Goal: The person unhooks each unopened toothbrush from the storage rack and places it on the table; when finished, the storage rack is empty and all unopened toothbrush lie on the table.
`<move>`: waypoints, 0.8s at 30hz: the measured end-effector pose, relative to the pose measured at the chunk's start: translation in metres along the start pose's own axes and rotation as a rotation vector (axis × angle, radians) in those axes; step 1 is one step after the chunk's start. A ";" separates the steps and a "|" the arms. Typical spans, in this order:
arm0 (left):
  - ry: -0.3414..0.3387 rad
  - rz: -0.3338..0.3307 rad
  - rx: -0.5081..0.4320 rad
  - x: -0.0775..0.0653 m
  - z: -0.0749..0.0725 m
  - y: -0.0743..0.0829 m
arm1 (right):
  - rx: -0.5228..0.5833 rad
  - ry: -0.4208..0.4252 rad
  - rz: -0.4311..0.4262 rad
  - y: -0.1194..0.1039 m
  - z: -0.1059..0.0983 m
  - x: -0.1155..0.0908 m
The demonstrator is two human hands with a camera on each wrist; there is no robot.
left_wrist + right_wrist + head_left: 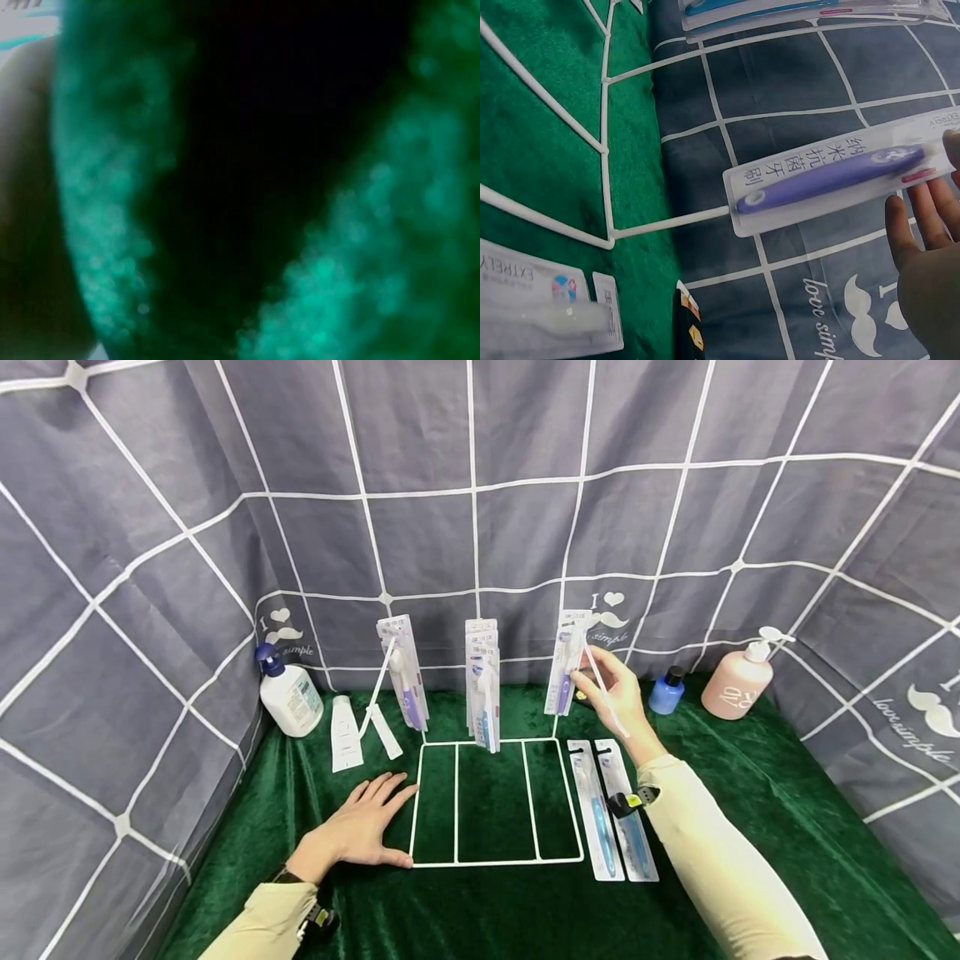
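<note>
On the right side of the white wire rack (495, 862), my right hand (621, 697) pinches a packaged purple toothbrush (561, 672) by its edge. The right wrist view shows this purple toothbrush (832, 178) upside down, thumb and fingers at its upper part. A white rack prong (606, 693) crosses in front of the hand. My left hand (363, 827) lies on the green cloth with fingers spread, fingertips and thumb at the left side of the rack base. Another packaged purple toothbrush (408, 689) hangs at the left, and several packs (483, 693) hang in the middle. The left wrist view is blurred.
Two packaged blue toothbrushes (597, 827) lie right of the rack base. A white pump bottle (292, 700) and a white tube (345, 735) stand at the left. A small blue bottle (665, 693) and a pink pump bottle (738, 685) stand at the right. A grey curtain (420, 527) hangs behind.
</note>
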State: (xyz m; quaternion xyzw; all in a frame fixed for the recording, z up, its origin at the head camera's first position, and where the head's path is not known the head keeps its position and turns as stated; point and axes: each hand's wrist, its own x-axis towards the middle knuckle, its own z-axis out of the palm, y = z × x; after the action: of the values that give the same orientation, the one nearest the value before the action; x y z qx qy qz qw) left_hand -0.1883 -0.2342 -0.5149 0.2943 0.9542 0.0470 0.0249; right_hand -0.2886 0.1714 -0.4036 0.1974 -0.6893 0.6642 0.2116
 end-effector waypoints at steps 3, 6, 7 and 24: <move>-0.003 0.000 -0.002 0.000 0.000 0.000 | -0.003 0.014 -0.012 0.001 0.004 0.001; -0.005 -0.002 0.002 0.000 0.001 0.000 | -0.045 0.020 -0.021 0.003 0.006 0.003; -0.006 -0.003 0.003 0.000 0.001 0.000 | -0.055 0.023 -0.021 0.005 0.007 0.003; -0.003 -0.007 0.005 0.001 0.002 -0.001 | -0.059 0.003 -0.062 0.010 0.006 0.004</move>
State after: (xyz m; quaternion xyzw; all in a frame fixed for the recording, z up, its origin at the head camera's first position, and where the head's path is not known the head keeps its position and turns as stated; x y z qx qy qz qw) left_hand -0.1895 -0.2346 -0.5175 0.2911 0.9553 0.0440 0.0258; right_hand -0.2974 0.1654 -0.4104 0.2111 -0.7020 0.6369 0.2388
